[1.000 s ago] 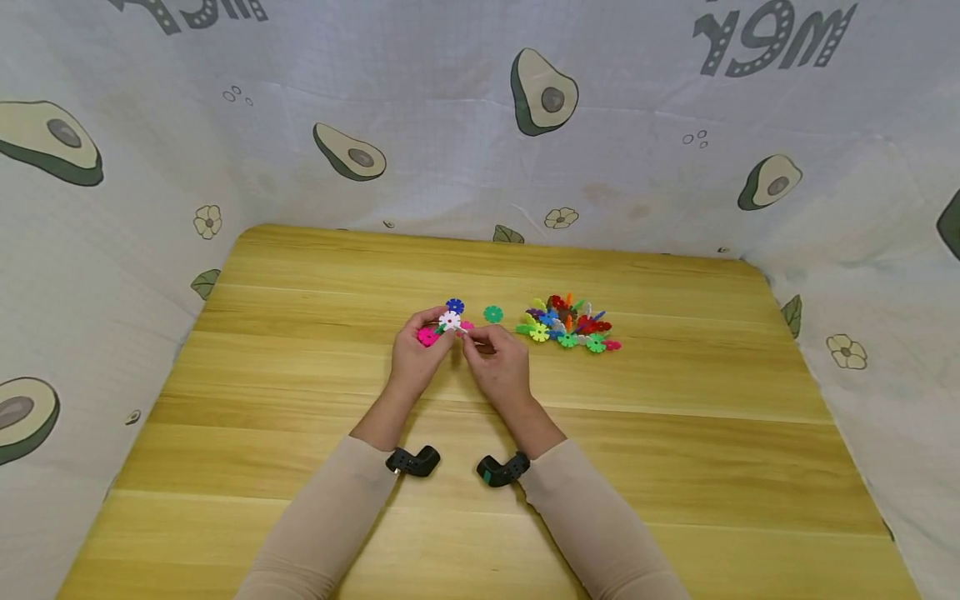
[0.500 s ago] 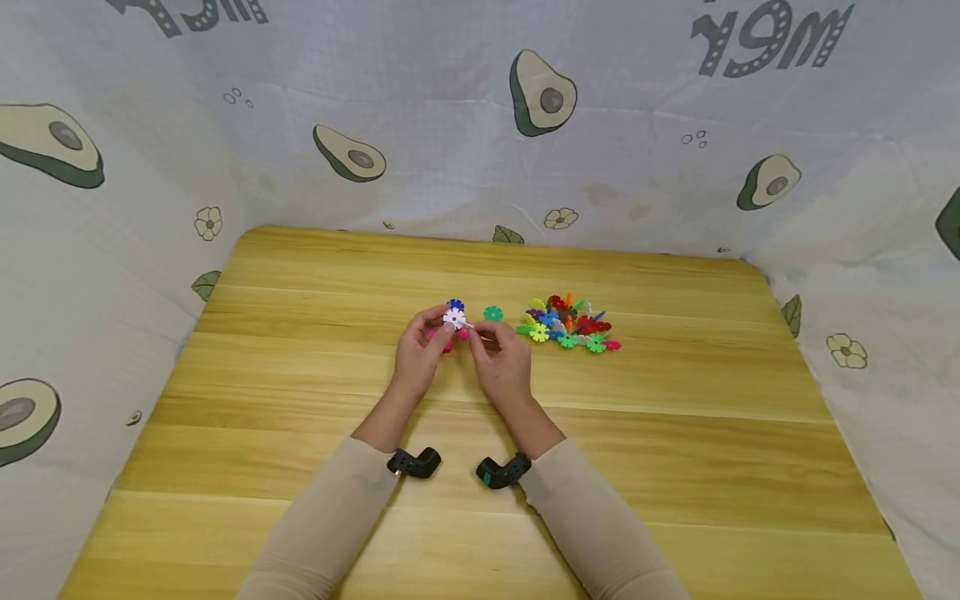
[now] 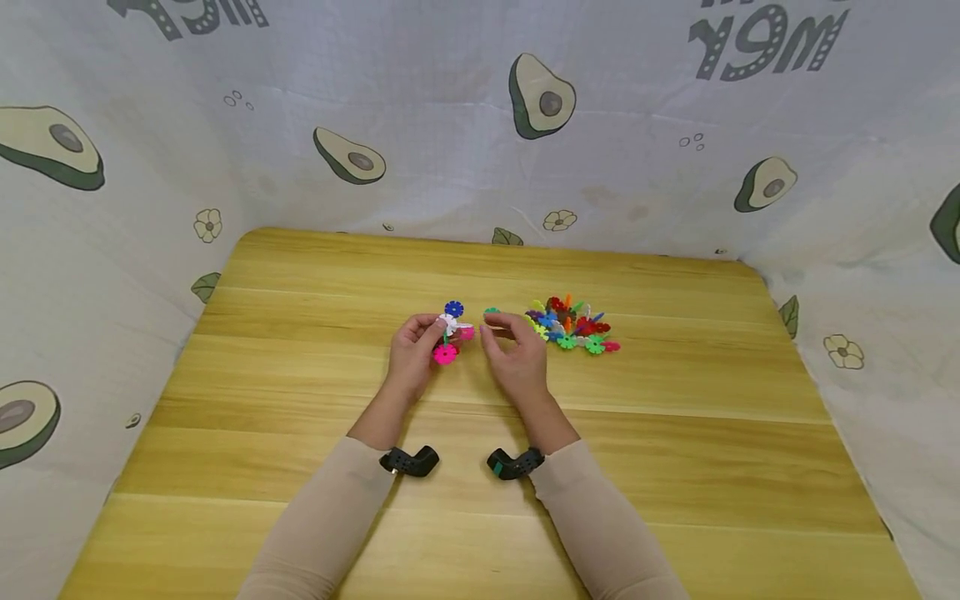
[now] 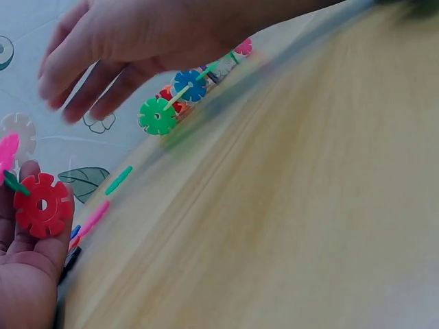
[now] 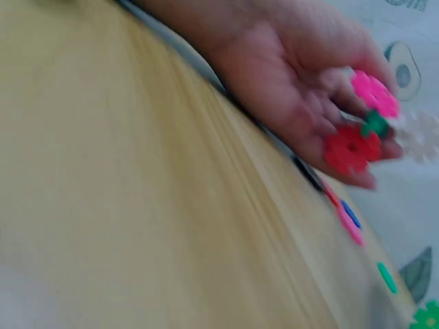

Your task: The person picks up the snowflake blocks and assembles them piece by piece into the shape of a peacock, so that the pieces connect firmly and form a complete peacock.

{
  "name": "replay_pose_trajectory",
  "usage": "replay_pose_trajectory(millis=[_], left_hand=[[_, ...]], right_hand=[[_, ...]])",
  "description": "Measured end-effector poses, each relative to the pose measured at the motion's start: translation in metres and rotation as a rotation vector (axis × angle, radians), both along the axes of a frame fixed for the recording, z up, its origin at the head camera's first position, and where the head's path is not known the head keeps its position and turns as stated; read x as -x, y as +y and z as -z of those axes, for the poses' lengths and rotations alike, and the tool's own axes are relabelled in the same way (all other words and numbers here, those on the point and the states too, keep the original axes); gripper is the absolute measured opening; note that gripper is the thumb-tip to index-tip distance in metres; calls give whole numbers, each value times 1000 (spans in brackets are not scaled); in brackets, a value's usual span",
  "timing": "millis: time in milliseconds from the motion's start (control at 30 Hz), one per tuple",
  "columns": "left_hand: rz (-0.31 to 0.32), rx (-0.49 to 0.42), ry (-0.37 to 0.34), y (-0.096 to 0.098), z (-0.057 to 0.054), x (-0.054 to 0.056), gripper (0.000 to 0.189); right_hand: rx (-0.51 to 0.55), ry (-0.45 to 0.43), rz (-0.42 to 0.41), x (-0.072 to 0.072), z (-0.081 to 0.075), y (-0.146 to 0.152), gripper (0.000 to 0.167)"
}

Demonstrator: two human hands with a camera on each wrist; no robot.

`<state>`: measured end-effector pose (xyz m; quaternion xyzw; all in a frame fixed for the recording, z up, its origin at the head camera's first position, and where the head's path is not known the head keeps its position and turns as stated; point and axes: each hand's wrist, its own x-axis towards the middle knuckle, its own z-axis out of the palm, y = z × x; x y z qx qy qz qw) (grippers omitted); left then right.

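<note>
My left hand pinches a small cluster of joined plastic snowflake discs. In it are a white disc, a bright pink disc, a green disc seen nearly edge-on, and a red disc resting against the fingers. My right hand is just to the right, apart from the cluster, its fingers and thumb loosely bent with nothing between them. Behind its fingertips a teal-green disc on the table is partly covered.
A blue disc and another pink disc lie on the wooden table by the cluster. A mixed pile of discs lies to the right. Patterned cloth hangs behind the table.
My right hand has let go of the cluster and shifted right, over part of the teal-green disc. The cluster in my left hand has turned, and its pink disc now shows lower down.
</note>
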<state>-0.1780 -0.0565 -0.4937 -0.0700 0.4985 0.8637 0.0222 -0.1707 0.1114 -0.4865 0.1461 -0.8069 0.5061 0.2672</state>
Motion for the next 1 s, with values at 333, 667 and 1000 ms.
replay_pose_trajectory(millis=[333,667,1000], left_hand=[[28,-53,26,-2,-1,-2,4],[37,7,-9,-3,-1,-2,7],[55,-8,15,-3,0,-2,4]], right_hand=[[-128,-50,515,16,-6,61,16],[-201,-393,570,16,-2,92,30],[-211,-451,276,18,-5,119,26]])
